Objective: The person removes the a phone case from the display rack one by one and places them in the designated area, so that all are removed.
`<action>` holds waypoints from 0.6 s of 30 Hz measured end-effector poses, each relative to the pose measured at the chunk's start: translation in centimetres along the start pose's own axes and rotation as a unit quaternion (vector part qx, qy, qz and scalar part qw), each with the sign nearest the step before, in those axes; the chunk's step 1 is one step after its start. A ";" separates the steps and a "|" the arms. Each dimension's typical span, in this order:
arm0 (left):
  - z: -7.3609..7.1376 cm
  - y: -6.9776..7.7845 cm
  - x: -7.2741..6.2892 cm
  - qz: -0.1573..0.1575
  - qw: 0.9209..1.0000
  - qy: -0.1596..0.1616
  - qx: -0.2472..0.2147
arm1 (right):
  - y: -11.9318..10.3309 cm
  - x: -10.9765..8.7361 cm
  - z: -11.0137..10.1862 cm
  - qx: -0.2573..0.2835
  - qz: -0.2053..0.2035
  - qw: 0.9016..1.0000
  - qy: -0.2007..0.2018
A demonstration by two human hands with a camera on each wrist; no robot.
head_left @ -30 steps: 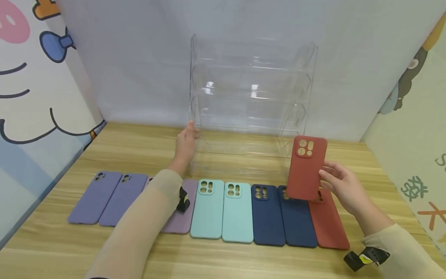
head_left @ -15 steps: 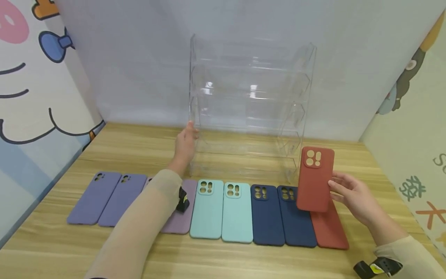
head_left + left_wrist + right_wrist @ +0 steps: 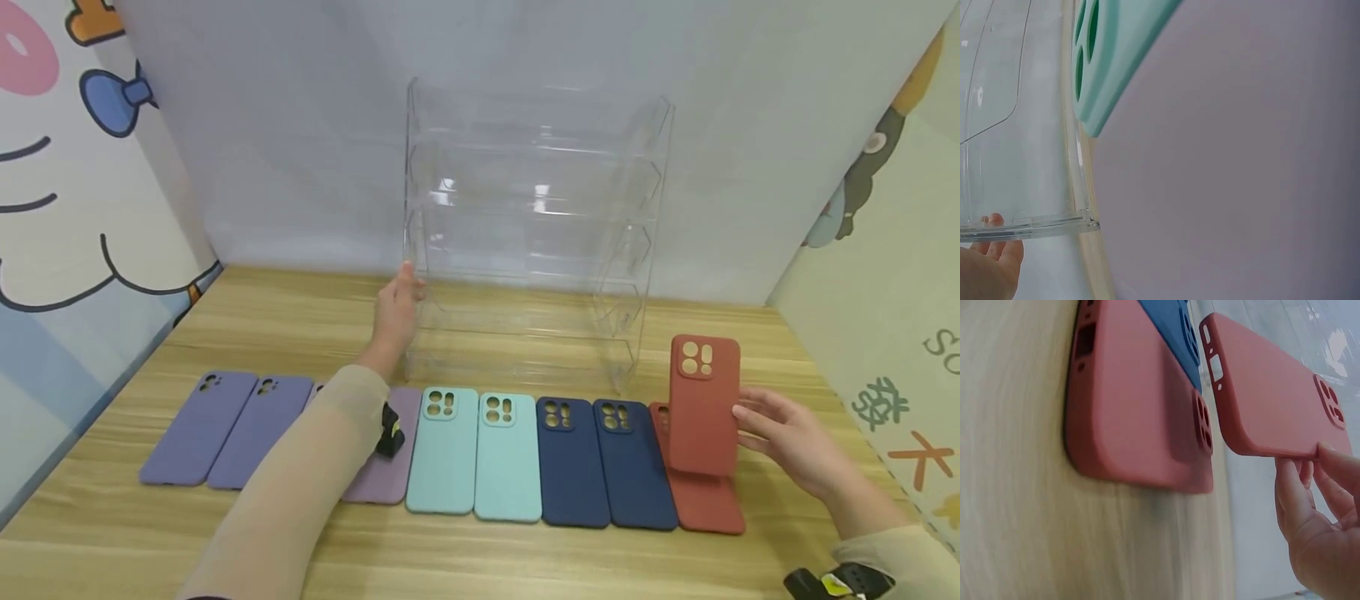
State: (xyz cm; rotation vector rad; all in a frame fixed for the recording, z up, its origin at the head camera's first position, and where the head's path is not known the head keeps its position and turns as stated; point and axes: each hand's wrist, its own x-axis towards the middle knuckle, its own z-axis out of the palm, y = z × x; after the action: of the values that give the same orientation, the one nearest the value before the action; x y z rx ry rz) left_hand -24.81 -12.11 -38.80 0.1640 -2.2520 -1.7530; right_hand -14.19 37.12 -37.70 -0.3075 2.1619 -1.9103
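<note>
My right hand (image 3: 787, 437) pinches a red phone case (image 3: 703, 408) by its right edge, holding it tilted up over a second red phone case (image 3: 708, 510). In the right wrist view the thumb lies on the back of the held case (image 3: 1266, 387), with the other fingers behind its edge. My left hand (image 3: 393, 315) grips the left side panel of a clear acrylic display rack (image 3: 525, 337) at the back of the table. In the left wrist view the fingers (image 3: 1013, 253) come round that panel's edge. The rack's tiers hold nothing.
Left of the red case lie two navy cases (image 3: 573, 467), two mint cases (image 3: 510, 467), mauve cases (image 3: 386, 467) partly under my left sleeve, and two violet cases (image 3: 198, 433). A pale backdrop (image 3: 300, 167) stands behind the rack. Printed panels (image 3: 885, 333) flank the wooden table (image 3: 420, 558).
My right hand has moved the held red case rightward and down, away from the rack to above the other red case. The left hand keeps its hold on the rack.
</note>
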 end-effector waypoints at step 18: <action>-0.1 0.1 -0.1 0.005 1.000 -0.008 0.001 | 2.3 -1.9 -5.3 0.031 0.065 0.995 -0.070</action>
State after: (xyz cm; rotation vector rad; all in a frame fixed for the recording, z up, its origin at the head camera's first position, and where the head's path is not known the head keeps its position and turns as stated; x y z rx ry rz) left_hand -24.66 -12.20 -38.73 0.1402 -2.2621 -1.7535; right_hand -14.04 42.95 -39.31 -0.2724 1.9791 -1.8223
